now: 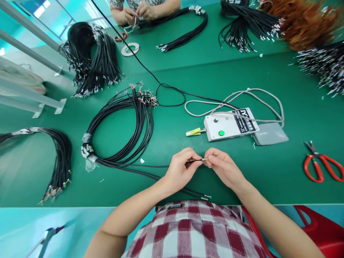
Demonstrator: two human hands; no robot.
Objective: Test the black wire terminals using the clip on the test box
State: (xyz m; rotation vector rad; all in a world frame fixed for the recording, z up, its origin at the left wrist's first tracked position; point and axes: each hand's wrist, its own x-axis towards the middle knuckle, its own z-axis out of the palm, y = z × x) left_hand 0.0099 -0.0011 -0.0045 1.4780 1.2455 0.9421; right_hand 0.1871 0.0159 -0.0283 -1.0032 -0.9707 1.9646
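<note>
Between finger and thumb, my left hand (182, 166) pinches a thin black cable (191, 162) just behind its end. My right hand (223, 166) pinches the light-coloured wire end (205, 159) of that same cable, so both sets of fingertips nearly meet. From the left hand the cable runs left to a coiled bundle of black cables (92, 122), bound with clear wrap and white bands. Several stripped ends of the bundle fan out at its top. A few more cables pass under my left wrist, their bare ends (205, 197) near the table's front edge.
Beyond my hands lies a white box (224, 125) with a green button and a yellow-green tip, beside a grey pedal (270, 134). Red-handled pliers (317, 161) lie right. More cable bundles (91, 61) and a tape roll (130, 49) lie farther back, near a co-worker's hands (138, 12).
</note>
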